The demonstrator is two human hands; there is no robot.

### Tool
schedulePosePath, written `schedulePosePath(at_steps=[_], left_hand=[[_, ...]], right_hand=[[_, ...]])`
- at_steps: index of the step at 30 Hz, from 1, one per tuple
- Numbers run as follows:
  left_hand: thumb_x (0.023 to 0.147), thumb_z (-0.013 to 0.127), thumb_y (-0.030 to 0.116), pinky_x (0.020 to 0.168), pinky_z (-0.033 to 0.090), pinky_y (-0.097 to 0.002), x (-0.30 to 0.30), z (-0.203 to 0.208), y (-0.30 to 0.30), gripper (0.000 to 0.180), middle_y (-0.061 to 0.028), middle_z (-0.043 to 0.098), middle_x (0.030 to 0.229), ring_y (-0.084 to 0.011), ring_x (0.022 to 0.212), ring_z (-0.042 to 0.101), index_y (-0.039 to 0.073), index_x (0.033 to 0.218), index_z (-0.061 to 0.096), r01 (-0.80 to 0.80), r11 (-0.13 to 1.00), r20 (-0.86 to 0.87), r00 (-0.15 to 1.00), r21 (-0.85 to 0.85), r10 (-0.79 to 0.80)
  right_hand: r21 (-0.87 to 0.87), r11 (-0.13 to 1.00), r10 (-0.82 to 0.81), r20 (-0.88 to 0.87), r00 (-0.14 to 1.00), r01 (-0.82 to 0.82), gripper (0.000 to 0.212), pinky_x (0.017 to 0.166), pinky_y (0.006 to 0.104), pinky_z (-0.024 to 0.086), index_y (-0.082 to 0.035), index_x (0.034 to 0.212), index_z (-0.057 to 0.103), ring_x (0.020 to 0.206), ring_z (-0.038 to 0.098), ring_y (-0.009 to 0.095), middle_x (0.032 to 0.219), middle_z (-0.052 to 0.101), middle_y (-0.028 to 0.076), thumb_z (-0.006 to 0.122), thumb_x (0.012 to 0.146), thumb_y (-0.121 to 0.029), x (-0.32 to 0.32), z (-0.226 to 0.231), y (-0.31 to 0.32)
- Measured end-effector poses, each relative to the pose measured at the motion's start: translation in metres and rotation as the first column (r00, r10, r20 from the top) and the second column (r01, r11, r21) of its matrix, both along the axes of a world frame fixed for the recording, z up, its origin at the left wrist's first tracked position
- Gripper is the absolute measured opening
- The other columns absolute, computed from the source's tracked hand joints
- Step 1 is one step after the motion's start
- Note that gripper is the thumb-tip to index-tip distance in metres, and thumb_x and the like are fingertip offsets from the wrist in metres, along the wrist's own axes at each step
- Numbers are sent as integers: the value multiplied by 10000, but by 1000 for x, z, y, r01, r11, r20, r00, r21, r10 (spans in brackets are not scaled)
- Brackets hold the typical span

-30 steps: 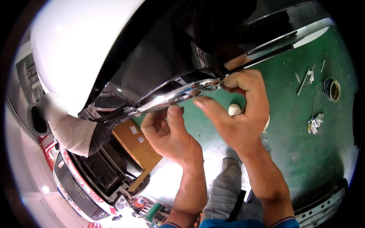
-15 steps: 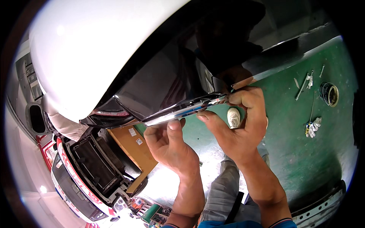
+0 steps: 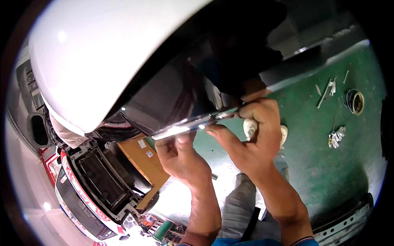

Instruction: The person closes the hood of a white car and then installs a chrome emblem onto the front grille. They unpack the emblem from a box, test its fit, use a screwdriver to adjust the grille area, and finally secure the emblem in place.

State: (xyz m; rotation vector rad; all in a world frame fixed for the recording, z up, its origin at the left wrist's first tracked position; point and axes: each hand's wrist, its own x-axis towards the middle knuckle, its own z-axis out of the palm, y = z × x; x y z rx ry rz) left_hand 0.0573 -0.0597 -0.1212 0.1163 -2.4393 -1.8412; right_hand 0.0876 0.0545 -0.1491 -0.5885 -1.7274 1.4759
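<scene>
A long, narrow chrome trim strip (image 3: 176, 129) runs along the edge of a glossy black car panel (image 3: 164, 94), which mirrors dark shapes. My left hand (image 3: 184, 160) pinches the strip near its left end, thumb in front and fingers curled behind. Farther right, my right hand (image 3: 258, 137) grips the same strip between thumb and bent fingers, with knuckles close to the black panel. Whether the strip is fastened to the panel or just held against it I cannot tell. Above the black panel bulges white car bodywork (image 3: 90, 53).
At lower left stands another car (image 3: 84, 197) with its front end exposed, beside a brown cardboard box (image 3: 141, 158). On the green floor (image 3: 316, 164) at right lie a wrench (image 3: 325, 93), a glove (image 3: 336, 137) and a round can (image 3: 353, 101). A metal beam (image 3: 344, 225) lies lower right.
Both hands have shifted slightly left, keeping their grip on the trim strip. The strip's left end sits a little lower and farther left.
</scene>
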Motion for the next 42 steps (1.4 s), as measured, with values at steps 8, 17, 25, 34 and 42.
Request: schedulePosePath(at_steps=[8, 17, 25, 34, 42], left_hand=[[859, 760, 128, 750, 551, -309, 29, -6, -19, 367, -100, 616, 978, -168, 840, 625, 15, 1064, 477, 28, 954, 77, 996, 298, -53], [881, 707, 68, 745, 527, -318, 122, -32, -78, 343, -67, 659, 956, -157, 859, 626, -28, 1196, 612, 10, 909, 639, 708, 418, -301], [960, 591, 86, 810, 546, -339, 143, -58, -100, 189, -84, 664, 967, -167, 844, 641, -54, 1076, 641, -82, 915, 747, 608, 394, -268], [906, 622, 36, 709, 508, -307, 201, -105, -175, 197, -88, 658, 956, -153, 809, 621, -34, 1091, 615, 438, 894, 680, 683, -88, -268], [797, 603, -22, 808, 453, -469, 290, -124, -198, 345, -164, 641, 1016, -385, 907, 610, 21, 1139, 623, 875, 204, 652, 466, -438, -598]], right_hand=[[-381, 895, 172, -188, 967, -233, 353, 651, 290, 488, -33, 906, 527, 773, 608, 177, 835, 578, 83, 817, 710, 15, 39, -5, -5], [-834, 475, 467, -30, 884, -279, 296, 668, 254, 498, -26, 898, 487, 756, 603, 116, 837, 595, 64, 712, 773, 122, 146, -49, -21], [-931, 350, 544, 113, 831, -103, 177, 599, 259, 475, -33, 916, 533, 688, 591, 117, 791, 619, 55, 693, 847, -2, 188, -86, -59], [-673, 737, 545, 645, 536, 60, 267, 646, 335, 491, -4, 909, 629, 709, 616, 200, 796, 653, 100, 728, 842, -243, 313, -203, -44], [-130, 991, 130, 991, 9, -2, 207, 760, 451, 537, -58, 908, 702, 899, 673, 388, 942, 703, 199, 604, 856, -232, 490, -290, 68]])
